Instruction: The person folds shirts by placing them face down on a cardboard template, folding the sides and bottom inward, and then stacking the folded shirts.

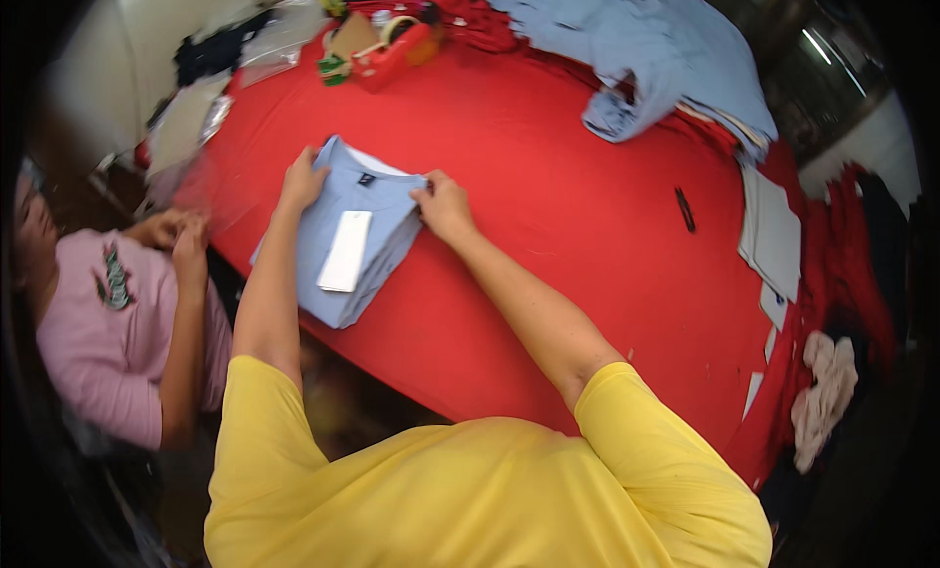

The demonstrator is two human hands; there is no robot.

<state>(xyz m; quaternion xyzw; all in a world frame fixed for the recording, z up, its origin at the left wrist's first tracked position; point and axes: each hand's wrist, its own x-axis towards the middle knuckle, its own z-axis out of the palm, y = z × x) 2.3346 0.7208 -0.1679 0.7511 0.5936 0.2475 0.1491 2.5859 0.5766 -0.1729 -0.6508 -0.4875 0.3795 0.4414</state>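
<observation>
Folded light blue shirts (390,198) lie in a small stack by the table's left edge, neckline pointing away from me. A blank-looking white hang tag (346,252) rests on the top shirt, and something white shows behind its collar. My left hand (305,179) grips the top shirt at its left shoulder corner. At the opposite shoulder corner, my right hand (446,208) pinches the fabric between thumb and fingers. Both arms are stretched forward. The undersides of the fingers are partly hidden.
A red-covered table (548,264) spreads before me. A red tape dispenser (392,59) stands at the back, a light blue garment pile (646,49) at the back right. Small dark snips (684,210) lie to the right. At left, a co-worker in pink (127,323) handles clear plastic (220,191).
</observation>
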